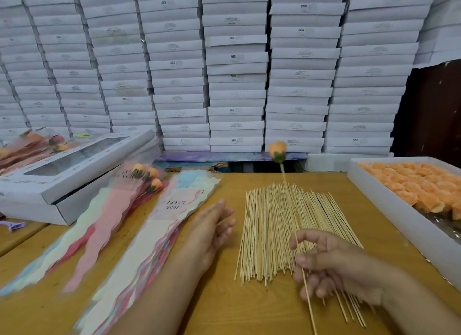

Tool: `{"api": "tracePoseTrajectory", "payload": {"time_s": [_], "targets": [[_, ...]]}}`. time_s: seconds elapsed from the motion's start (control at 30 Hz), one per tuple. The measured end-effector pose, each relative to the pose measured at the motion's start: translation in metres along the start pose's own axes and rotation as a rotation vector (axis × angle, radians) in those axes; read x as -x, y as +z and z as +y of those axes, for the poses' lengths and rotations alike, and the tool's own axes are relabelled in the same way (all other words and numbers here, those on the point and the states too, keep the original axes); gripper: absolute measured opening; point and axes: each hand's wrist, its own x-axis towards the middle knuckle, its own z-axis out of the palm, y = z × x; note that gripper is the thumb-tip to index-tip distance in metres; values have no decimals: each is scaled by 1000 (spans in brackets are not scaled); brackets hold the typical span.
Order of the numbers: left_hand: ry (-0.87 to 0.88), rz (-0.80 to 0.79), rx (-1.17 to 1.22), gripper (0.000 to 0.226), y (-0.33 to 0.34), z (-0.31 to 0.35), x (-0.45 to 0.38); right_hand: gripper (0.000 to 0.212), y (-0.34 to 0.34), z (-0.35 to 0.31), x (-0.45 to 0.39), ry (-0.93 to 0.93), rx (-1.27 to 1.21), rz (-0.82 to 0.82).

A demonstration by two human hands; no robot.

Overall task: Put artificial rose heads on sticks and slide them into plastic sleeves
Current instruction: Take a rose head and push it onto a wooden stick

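Right hand (331, 264) pinches a thin wooden stick (290, 225), long axis running near-to-far, its orange fabric rose head (277, 151) pointing far, above the worktop (224, 297). Left hand (212, 230) relaxed, holding nothing.

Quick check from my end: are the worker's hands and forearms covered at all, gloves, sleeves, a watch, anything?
No. Both the left hand and the right hand are bare, with no gloves, rings or tape visible. Both forearms are bare as far as the frame shows, with no sleeve edge, watch or wristband in view. Nails look short and unpainted.
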Motion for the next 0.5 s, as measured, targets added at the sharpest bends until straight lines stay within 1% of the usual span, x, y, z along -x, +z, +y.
{"api": "tracePoseTrajectory", "payload": {"time_s": [0.03, 0.07, 0.1, 0.17, 0.2, 0.23, 0.27, 0.33, 0.4, 0.43, 0.5], "targets": [[65, 65, -147, 25, 0, 0, 1, 34, -1, 0, -2, -28, -10, 72], [166, 151, -349, 20, 0, 0, 1, 34, -2, 1, -3, -52, -19, 132], [317, 250, -604, 19, -3, 2, 1, 34, -3, 1, -4, -73, -26, 179], [634, 405, -1072, 24, -13, 7, 3, 33, -6, 0, -5, -107, -36, 244], [731, 472, -1225, 27, -20, 12, 4, 32, -7, 0, -5, -122, -43, 268], [764, 539, -1340, 32, -29, 17, 4, 32, -8, 0, -5, -134, -52, 286], [720, 597, -1457, 37, -38, 21, 2, 31, -9, -1, -5, -143, -58, 299], [451, 657, -1655, 47, -55, 29, 1, 32, -11, -1, -4, -154, -58, 316], [217, 631, -1693, 44, -67, 35, 0, 34, -12, -1, -4, -152, -49, 326], [164, 614, -1665, 40, -72, 36, -1, 34, -12, -1, -4, -149, -48, 325], [169, 607, -1584, 32, -80, 38, -1, 35, -13, -1, -3, -147, -55, 317]]}}
